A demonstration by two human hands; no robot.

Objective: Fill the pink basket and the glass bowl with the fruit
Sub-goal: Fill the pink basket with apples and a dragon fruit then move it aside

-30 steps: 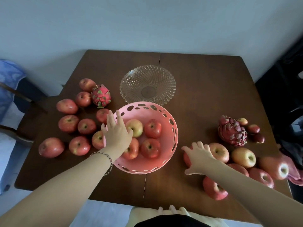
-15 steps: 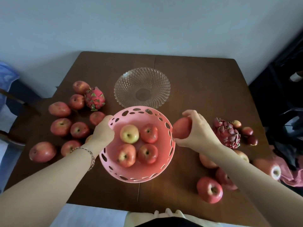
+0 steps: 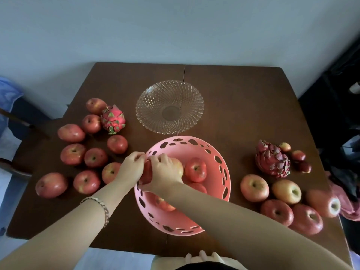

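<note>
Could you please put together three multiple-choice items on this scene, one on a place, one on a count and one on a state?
1. Where does the glass bowl stand relative to the pink basket?
A. Beyond it, toward the wall
B. To its right, among the apples
C. Inside it

2. How many dragon fruits lie on the table?
A. None
B. Two
C. Four

3. What is in the glass bowl?
A. Apples
B. A dragon fruit
C. Nothing

Answers: 1 A, since the bowl sits on the far side of the basket. 2 B, since one dragon fruit lies on the left and one on the right. 3 C, since the table shows through the bowl's bare glass.
</note>
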